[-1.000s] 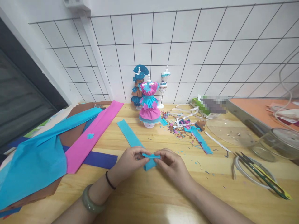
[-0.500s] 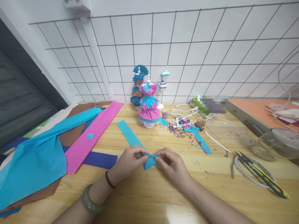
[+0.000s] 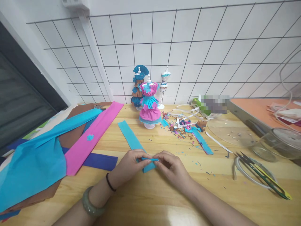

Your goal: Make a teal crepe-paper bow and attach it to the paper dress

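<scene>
A blue crepe paper strip [image 3: 130, 136] lies slantwise on the wooden table, its near end folded up between my hands. My left hand [image 3: 134, 163] pinches the folded edge with thumb and forefinger. From the other side my right hand [image 3: 169, 165] grips the same edge, its fingertips close to the left ones. Part of the strip is hidden behind my fingers. Beyond it stands a small dress form [image 3: 150, 103] in pink and blue crinkled paper. Behind that are a form in teal and brown paper [image 3: 138, 88] and a mostly bare white form [image 3: 165, 82].
Crepe paper sheets, including a pink one [image 3: 94, 138] and a large blue one [image 3: 39, 163], are piled at left. Paper scraps [image 3: 183, 127] litter the back right. Scissors [image 3: 264, 175] lie at right on a white coil, near a clear round container [image 3: 282, 144].
Both hands have come slightly down and closer together along the folded edge. My left fingers now cover more of the fold; the rest of the strip stays in place.
</scene>
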Motion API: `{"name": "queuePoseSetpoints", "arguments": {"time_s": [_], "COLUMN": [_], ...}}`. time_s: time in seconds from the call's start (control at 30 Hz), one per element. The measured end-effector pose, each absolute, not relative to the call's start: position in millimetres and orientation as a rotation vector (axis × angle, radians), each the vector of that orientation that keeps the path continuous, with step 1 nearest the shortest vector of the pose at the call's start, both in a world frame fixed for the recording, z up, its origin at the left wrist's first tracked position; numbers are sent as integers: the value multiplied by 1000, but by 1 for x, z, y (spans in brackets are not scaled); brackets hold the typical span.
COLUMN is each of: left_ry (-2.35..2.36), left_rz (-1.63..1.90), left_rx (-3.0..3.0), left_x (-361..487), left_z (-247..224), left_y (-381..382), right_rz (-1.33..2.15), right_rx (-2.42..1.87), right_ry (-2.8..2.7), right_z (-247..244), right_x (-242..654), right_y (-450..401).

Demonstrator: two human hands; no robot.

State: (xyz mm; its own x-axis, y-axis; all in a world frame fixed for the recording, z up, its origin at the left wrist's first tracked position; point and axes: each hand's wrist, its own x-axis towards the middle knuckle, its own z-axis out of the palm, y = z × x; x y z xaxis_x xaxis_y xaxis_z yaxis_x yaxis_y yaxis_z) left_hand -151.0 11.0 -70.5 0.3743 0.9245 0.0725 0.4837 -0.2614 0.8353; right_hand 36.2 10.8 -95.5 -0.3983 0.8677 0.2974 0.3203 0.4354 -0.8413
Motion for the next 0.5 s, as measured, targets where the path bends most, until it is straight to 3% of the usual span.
{"name": "queuePoseSetpoints", "arguments": {"time_s": [0.5], "left_ry": [1226], "left_rz": [739], "left_rx": [1869], "left_x": [-151], "left_z": [-67], "left_y": [10], "right_rz": [976], "right_rx": [-983], "right_ry": [-1863], "right_z": [-91], "right_x": [38], "right_y": [12]}}
